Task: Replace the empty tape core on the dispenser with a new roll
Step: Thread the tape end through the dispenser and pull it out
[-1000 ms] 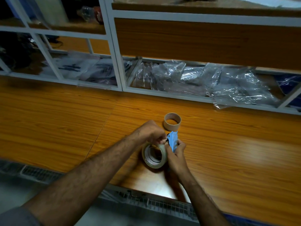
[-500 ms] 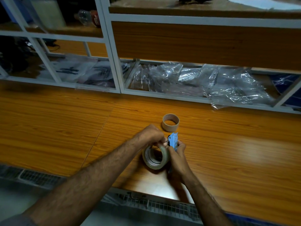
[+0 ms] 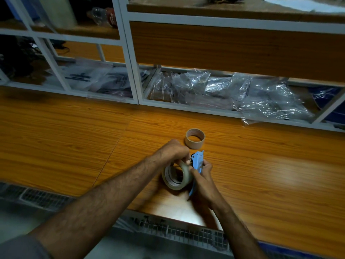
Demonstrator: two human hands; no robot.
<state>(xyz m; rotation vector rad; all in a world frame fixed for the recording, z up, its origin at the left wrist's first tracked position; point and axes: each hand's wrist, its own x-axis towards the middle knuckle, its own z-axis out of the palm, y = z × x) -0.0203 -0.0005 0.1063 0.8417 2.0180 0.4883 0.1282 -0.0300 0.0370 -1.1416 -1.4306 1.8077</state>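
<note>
A new roll of clear tape (image 3: 177,177) sits on the blue dispenser (image 3: 197,161), held just above the wooden table near its front edge. My right hand (image 3: 202,179) grips the dispenser from the right and partly hides its body. My left hand (image 3: 174,150) curls over the top of the roll, its fingertips pinched at the tape beside the dispenser's head. The empty brown cardboard core (image 3: 195,138) stands on the table just beyond my hands, apart from them.
The wooden table (image 3: 270,174) stretches to both sides. A white-framed shelf unit (image 3: 130,58) rises at the back, with crumpled clear plastic bags (image 3: 233,92) in its lowest bay. A metal grille (image 3: 168,230) runs below the table's front edge.
My hands, the roll and the dispenser stay at the same spot. The left fingers have shifted slightly on the top of the roll. The head camera has moved a little.
</note>
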